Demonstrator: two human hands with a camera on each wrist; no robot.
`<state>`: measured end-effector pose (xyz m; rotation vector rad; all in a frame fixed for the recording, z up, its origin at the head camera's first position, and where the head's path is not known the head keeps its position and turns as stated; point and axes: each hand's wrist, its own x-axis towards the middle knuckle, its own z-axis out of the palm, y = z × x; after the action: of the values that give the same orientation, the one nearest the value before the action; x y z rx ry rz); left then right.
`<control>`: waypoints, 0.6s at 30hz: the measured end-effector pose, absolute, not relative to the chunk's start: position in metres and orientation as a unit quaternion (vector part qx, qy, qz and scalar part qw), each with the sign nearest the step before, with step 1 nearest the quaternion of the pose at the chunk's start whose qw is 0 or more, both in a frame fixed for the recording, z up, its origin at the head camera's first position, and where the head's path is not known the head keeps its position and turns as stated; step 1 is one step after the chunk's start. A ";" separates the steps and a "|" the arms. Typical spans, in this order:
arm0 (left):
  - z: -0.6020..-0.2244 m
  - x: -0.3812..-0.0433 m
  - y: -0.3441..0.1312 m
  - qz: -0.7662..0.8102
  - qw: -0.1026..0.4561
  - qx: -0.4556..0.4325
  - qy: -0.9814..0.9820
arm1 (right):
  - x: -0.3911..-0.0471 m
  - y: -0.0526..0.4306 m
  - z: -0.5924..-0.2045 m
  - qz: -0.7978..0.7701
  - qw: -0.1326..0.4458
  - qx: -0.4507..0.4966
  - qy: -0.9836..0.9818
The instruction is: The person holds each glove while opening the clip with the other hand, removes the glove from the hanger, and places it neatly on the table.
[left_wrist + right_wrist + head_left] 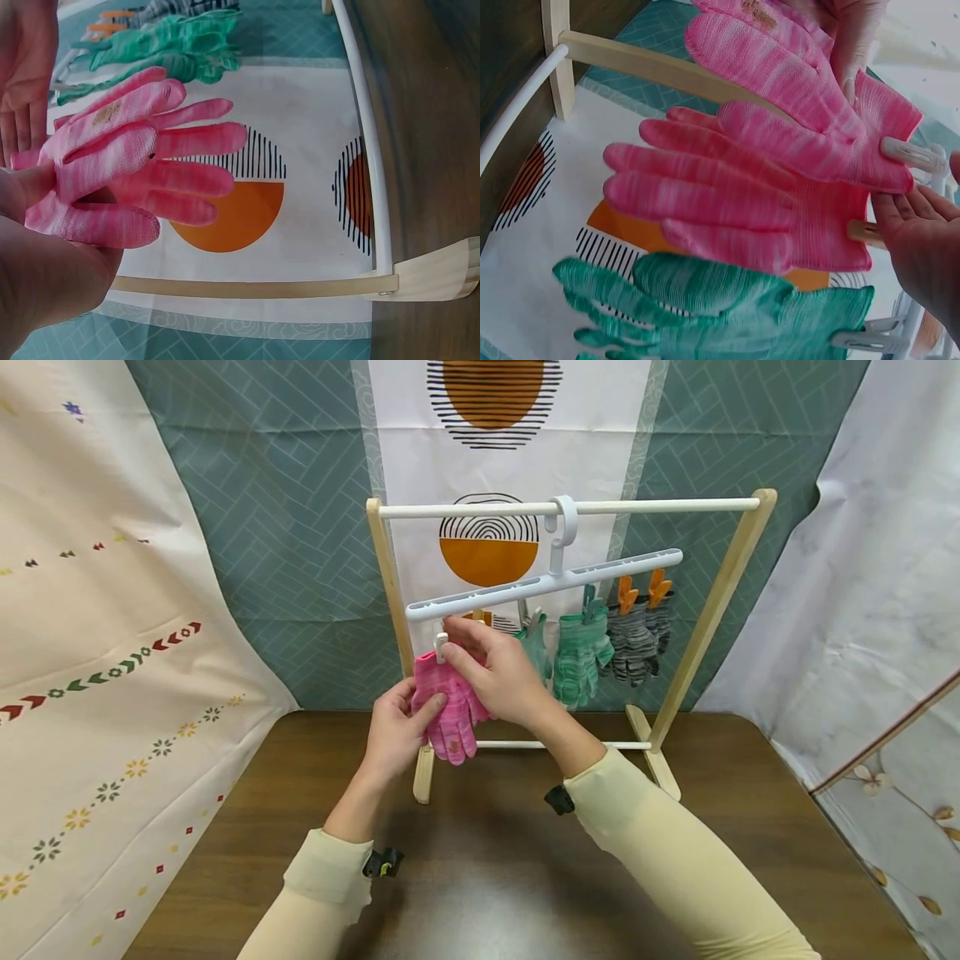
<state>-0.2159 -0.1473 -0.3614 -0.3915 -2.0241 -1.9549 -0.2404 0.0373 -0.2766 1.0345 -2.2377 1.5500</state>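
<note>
A pink glove (pixel 452 718) hangs fingers-down beneath the left end of the white hanger (pixel 517 589). My left hand (pixel 393 731) grips it from the side, thumb across its front. At its cuff sits a white clothespin (pixel 911 154), which my right hand (pixel 506 672) pinches, thumb in front and fingers behind the cuff. A second pink glove (pixel 727 195) is right behind the first, with a tan clothespin (pixel 865 233) on its cuff; in the head view my right hand mostly covers it.
Green gloves (pixel 581 652) and grey gloves (pixel 633 639) hang from clothespins farther right along the hanger. A wooden rack (pixel 708 627) with a white top rod (pixel 675 505) carries the hanger. It stands on a brown table (pixel 487 877), before a patterned cloth (pixel 285 527).
</note>
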 end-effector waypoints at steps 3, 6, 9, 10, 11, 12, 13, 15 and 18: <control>-0.362 -0.216 -0.147 -0.677 0.148 -0.140 -0.707 | -0.242 0.034 -0.277 0.537 0.113 0.343 -0.763; -0.363 -0.217 -0.147 -0.675 0.147 -0.145 -0.708 | -0.243 0.032 -0.278 0.552 0.103 0.335 -0.757; -0.365 -0.217 -0.146 -0.676 0.147 -0.148 -0.707 | -0.245 0.031 -0.278 0.570 0.092 0.330 -0.747; -0.365 -0.217 -0.146 -0.677 0.146 -0.149 -0.706 | -0.245 0.031 -0.279 0.574 0.090 0.329 -0.744; -0.365 -0.217 -0.147 -0.678 0.145 -0.148 -0.705 | -0.246 0.031 -0.279 0.576 0.090 0.329 -0.743; -0.365 -0.217 -0.147 -0.678 0.145 -0.148 -0.705 | -0.246 0.031 -0.279 0.579 0.090 0.328 -0.741; -0.366 -0.216 -0.147 -0.679 0.145 -0.147 -0.705 | -0.247 0.031 -0.280 0.581 0.090 0.329 -0.739; -0.366 -0.215 -0.148 -0.681 0.144 -0.141 -0.704 | -0.248 0.030 -0.281 0.583 0.093 0.328 -0.737; -0.368 -0.214 -0.149 -0.686 0.151 -0.134 -0.699 | -0.249 0.029 -0.282 0.587 0.098 0.328 -0.733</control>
<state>-0.2136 -0.1495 -0.3678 -0.3838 -2.0079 -1.9687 -0.2494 0.0292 -0.2824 0.9717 -2.1704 1.7382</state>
